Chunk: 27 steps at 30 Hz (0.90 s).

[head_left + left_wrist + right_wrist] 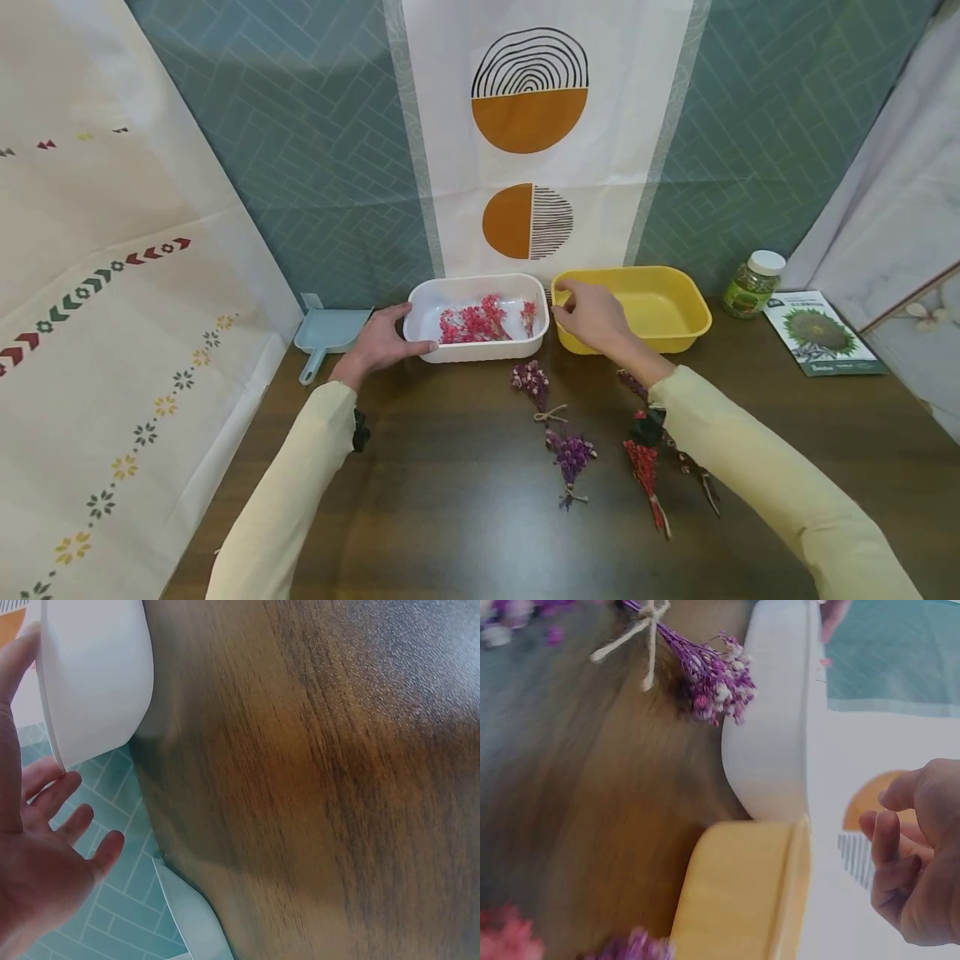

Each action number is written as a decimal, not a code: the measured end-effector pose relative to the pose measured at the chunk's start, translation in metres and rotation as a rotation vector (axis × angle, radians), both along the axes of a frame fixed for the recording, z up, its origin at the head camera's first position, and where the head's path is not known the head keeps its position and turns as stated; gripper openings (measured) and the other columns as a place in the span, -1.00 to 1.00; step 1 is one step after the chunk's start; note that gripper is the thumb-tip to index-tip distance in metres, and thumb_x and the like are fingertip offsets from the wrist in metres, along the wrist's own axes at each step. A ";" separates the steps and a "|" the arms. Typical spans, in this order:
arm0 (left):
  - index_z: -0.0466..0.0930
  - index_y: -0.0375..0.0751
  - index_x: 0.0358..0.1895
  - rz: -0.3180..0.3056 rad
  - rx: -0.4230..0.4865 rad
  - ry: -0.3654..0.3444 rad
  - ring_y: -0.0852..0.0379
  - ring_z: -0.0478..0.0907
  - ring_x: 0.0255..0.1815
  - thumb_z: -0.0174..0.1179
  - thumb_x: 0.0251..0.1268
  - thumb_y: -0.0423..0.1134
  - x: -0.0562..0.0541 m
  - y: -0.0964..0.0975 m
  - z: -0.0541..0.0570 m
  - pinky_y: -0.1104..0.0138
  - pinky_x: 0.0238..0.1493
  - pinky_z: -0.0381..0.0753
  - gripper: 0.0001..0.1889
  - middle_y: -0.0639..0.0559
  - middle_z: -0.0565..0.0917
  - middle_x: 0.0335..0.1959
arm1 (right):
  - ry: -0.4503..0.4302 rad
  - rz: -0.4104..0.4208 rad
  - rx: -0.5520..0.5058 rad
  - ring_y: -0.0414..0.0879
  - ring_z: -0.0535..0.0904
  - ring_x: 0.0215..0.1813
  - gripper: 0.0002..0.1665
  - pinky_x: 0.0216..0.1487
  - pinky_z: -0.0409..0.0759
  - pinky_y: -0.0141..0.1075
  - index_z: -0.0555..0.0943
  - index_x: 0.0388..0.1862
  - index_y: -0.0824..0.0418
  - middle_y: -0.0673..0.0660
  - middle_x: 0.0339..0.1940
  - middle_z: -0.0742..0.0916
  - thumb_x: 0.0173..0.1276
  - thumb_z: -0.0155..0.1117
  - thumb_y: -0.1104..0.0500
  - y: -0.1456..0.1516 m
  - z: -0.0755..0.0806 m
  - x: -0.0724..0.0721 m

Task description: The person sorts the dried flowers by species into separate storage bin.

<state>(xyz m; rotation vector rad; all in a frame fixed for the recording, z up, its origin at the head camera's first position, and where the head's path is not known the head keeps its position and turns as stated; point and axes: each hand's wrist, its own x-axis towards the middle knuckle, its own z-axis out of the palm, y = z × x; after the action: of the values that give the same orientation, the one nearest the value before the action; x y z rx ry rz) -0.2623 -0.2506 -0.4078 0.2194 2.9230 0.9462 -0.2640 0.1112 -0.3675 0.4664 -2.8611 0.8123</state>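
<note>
At the left end of a white plastic tub (468, 355), my left hand (378, 342) grips the corner, thumb along the front rim and fingertips at the side edge. The left wrist view shows the fingers (56, 796) at the rim. Red dried flowers (476, 323) lie inside, with a smaller sprig (528, 317) near the right end. My right hand (595, 315) hovers over the left end of a yellow tub (678, 333), beside the white one. Its fingers (885, 836) are loosely bent, with nothing visible between them.
Purple bunches tied with twine (531, 382) (572, 457) and a red bunch (643, 467) lie in front. More stems are partly under the right arm. A light-blue dustpan (330, 330) lies left; a white-lidded jar (752, 285) and a seed packet (823, 333) are at right.
</note>
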 end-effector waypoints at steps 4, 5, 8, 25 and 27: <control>0.24 -0.34 0.48 0.001 0.003 0.003 -0.18 0.41 0.12 0.49 0.00 0.19 -0.001 -0.001 0.000 -0.13 0.18 0.49 0.06 -0.28 0.46 0.29 | 0.028 0.012 -0.034 -0.01 0.59 -0.48 -0.52 -0.47 0.54 -0.17 0.57 0.20 0.36 0.20 -0.35 0.76 0.38 0.32 0.15 0.028 0.004 0.019; 0.25 -0.33 0.48 0.002 0.004 0.002 -0.17 0.41 0.11 0.49 -0.01 0.19 -0.002 -0.001 0.000 -0.12 0.18 0.50 0.05 -0.28 0.47 0.29 | 0.029 0.015 -0.041 -0.02 0.58 -0.51 -0.52 -0.49 0.53 -0.18 0.58 0.19 0.38 0.20 -0.36 0.75 0.38 0.32 0.15 0.035 0.005 0.024; 0.24 -0.33 0.49 -0.001 0.002 0.004 -0.18 0.40 0.13 0.49 0.00 0.19 -0.002 0.000 0.000 -0.12 0.20 0.48 0.06 -0.28 0.46 0.31 | 0.032 0.032 -0.054 -0.07 0.56 -0.54 -0.54 -0.50 0.52 -0.20 0.58 0.17 0.41 0.18 -0.39 0.75 0.38 0.32 0.18 0.051 0.007 0.041; 0.24 -0.28 0.50 0.000 -0.007 -0.004 -0.16 0.40 0.14 0.50 0.00 0.19 -0.003 0.000 -0.002 -0.10 0.20 0.48 0.05 -0.24 0.47 0.29 | -0.054 0.036 -0.103 -0.19 0.58 -0.51 -0.53 -0.56 0.52 -0.31 0.57 0.11 0.41 0.01 -0.45 0.70 0.26 0.44 0.28 0.090 -0.011 0.146; 0.25 -0.27 0.49 0.001 -0.003 -0.002 -0.15 0.40 0.14 0.50 -0.01 0.18 -0.003 0.000 -0.002 -0.10 0.18 0.50 0.04 -0.22 0.48 0.28 | -0.070 0.028 -0.091 -0.22 0.57 -0.53 -0.50 -0.58 0.50 -0.32 0.56 0.12 0.43 -0.02 -0.47 0.69 0.24 0.46 0.29 0.092 -0.017 0.158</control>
<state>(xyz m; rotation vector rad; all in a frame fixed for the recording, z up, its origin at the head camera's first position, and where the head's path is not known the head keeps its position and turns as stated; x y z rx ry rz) -0.2651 -0.2508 -0.4101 0.2167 2.9227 0.9418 -0.1056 0.2035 -0.3841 0.4766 -2.8716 0.9777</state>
